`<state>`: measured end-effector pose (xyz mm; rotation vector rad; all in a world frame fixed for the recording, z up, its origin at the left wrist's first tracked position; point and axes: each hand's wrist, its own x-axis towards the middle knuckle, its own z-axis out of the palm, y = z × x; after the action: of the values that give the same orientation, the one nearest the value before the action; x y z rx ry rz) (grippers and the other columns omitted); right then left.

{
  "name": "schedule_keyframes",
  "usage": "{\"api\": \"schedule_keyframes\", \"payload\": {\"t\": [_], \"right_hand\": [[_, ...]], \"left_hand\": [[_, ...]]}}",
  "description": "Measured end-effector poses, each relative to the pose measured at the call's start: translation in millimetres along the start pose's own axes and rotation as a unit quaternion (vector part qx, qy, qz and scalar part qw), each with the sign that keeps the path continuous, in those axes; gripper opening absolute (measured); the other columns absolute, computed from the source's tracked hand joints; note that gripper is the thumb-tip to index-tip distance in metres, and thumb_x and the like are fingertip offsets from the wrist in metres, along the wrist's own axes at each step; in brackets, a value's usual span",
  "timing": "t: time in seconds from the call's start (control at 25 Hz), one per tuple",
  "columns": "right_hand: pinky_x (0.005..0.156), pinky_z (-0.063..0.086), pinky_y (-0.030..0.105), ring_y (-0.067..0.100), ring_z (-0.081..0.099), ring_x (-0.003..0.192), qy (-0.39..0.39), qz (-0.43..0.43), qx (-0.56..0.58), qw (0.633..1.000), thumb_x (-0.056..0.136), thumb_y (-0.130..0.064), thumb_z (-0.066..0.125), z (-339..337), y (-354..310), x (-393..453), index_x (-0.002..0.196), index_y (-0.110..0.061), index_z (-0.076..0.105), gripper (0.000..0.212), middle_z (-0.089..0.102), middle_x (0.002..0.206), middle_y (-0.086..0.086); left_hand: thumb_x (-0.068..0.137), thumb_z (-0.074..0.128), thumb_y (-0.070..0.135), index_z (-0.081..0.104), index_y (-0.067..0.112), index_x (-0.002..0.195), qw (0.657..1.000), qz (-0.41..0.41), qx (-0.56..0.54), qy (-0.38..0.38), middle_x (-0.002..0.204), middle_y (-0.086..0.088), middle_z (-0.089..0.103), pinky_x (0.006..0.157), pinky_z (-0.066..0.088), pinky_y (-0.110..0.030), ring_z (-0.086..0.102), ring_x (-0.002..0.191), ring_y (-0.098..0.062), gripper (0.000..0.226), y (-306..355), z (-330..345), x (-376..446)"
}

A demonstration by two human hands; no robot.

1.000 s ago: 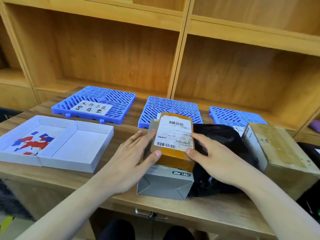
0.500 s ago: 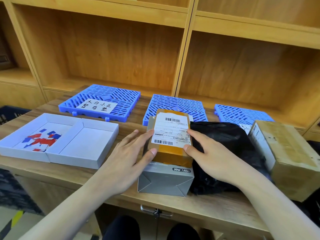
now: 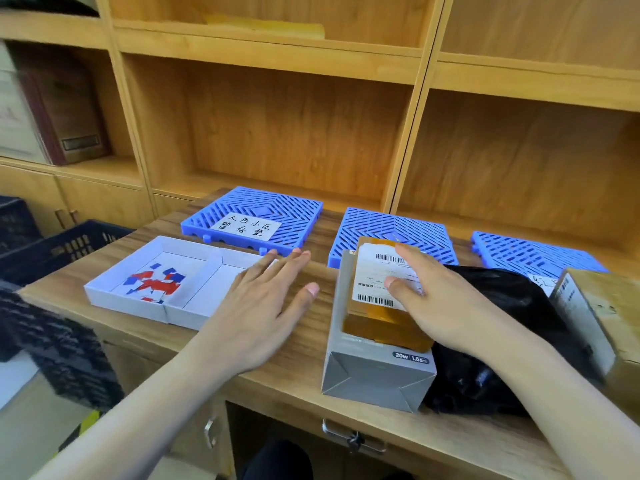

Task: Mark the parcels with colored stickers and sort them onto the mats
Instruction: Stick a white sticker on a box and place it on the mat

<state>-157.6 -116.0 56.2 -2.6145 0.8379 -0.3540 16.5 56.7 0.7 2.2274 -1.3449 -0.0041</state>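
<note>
Left grip (image 3: 266,299) flat, fingers spread, right grip (image 3: 436,306) apparently resting, fingers extended.

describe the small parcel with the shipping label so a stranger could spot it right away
On the wooden table, right of the white sticker tray, stands a grey box. The small parcel lies on top, under the right hand; alone among its neighbours, it has amber tape and a white barcode label.
</note>
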Motion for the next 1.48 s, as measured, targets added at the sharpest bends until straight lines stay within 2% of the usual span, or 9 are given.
{"api": "schedule_keyframes", "payload": {"t": [0.24,0.48,0.72,0.84,0.92,0.96,1.12,1.28,1.48], "right_hand": [[0.116,0.023,0.031,0.011,0.022,0.149,-0.018,-0.055,-0.006,0.998,0.101,-0.052,0.039,22.9,-54.1,24.3,0.157,-0.033,0.017,0.064,0.016,0.164,-0.015],[0.112,0.029,0.031,0.015,0.029,0.147,-0.040,-0.122,-0.020,0.992,0.101,-0.048,0.042,61.4,-120.1,58.0,0.157,-0.027,0.020,0.064,0.023,0.163,-0.010],[0.110,0.031,0.033,0.018,0.032,0.144,-0.082,-0.151,-0.039,0.984,0.102,-0.043,0.043,102.9,-176.4,104.5,0.153,-0.022,0.030,0.057,0.032,0.159,-0.004],[0.088,0.038,0.032,0.022,0.049,0.120,-0.094,-0.148,-0.033,0.984,0.102,-0.038,0.045,121.7,-198.1,127.2,0.135,-0.023,0.049,0.037,0.052,0.142,-0.002],[0.075,0.036,0.031,0.020,0.049,0.099,-0.089,-0.150,-0.029,0.984,0.100,-0.035,0.046,140.9,-206.8,146.7,0.124,-0.023,0.056,0.028,0.061,0.125,0.000],[0.074,0.037,0.031,0.020,0.050,0.097,-0.082,-0.150,-0.035,0.985,0.100,-0.033,0.047,150.8,-209.2,156.2,0.123,-0.023,0.058,0.028,0.062,0.121,0.001],[0.091,0.050,0.036,0.025,0.058,0.113,-0.058,-0.125,-0.091,0.986,0.095,-0.026,0.057,181.7,-210.1,188.3,0.120,-0.027,0.068,0.027,0.064,0.121,0.003],[0.094,0.050,0.037,0.026,0.058,0.107,-0.060,-0.094,-0.161,0.981,0.088,-0.031,0.068,202.1,-214.0,213.7,0.105,-0.028,0.076,0.019,0.058,0.118,0.006],[0.095,0.044,0.037,0.028,0.056,0.117,-0.085,-0.076,-0.250,0.962,0.084,-0.034,0.069,227.8,-226.9,225.8,0.123,-0.017,0.059,0.043,0.056,0.124,0.008]], "left_hand": [[0.077,0.003,0.077,0.023,0.040,0.154,0.996,-0.065,0.044,0.035,0.162,0.018,0.022,0.122,0.014,-0.040,0.008,0.153,-0.011,0.088,-52.3,-40.7,-14.6],[0.083,0.006,0.078,0.028,0.036,0.153,0.988,-0.109,0.079,0.071,0.161,0.014,0.027,0.122,0.017,-0.045,0.010,0.153,-0.017,0.085,-110.6,-84.6,-26.9],[0.083,0.009,0.071,0.023,0.037,0.154,0.982,-0.161,0.077,0.059,0.163,0.015,0.023,0.123,0.013,-0.049,0.006,0.154,-0.017,0.081,-156.0,-102.1,-34.1],[0.078,0.005,0.075,0.025,0.036,0.154,0.981,-0.177,0.060,0.050,0.163,0.012,0.025,0.123,0.013,-0.049,0.008,0.154,-0.019,0.088,-174.5,-99.4,-30.5],[0.081,0.008,0.072,0.026,0.034,0.153,0.979,-0.192,0.060,0.042,0.162,0.010,0.026,0.122,0.013,-0.050,0.008,0.154,-0.020,0.083,-185.7,-95.5,-26.0],[0.085,0.011,0.068,0.027,0.034,0.153,0.978,-0.198,0.060,0.041,0.162,0.010,0.026,0.122,0.012,-0.049,0.009,0.153,-0.021,0.078,-190.6,-93.3,-23.9],[0.083,0.009,0.068,0.027,0.034,0.153,0.975,-0.213,0.054,0.038,0.162,0.010,0.027,0.123,0.011,-0.047,0.008,0.154,-0.020,0.080,-212.1,-87.1,-22.2],[0.077,0.004,0.074,0.030,0.036,0.151,0.973,-0.219,0.047,0.049,0.161,0.012,0.029,0.123,0.012,-0.044,0.008,0.153,-0.018,0.087,-229.0,-82.0,-23.3],[0.079,0.009,0.070,0.032,0.039,0.149,0.973,-0.223,0.022,0.050,0.160,0.014,0.029,0.122,0.009,-0.041,0.004,0.154,-0.017,0.080,-227.8,-76.1,-16.4]]}}
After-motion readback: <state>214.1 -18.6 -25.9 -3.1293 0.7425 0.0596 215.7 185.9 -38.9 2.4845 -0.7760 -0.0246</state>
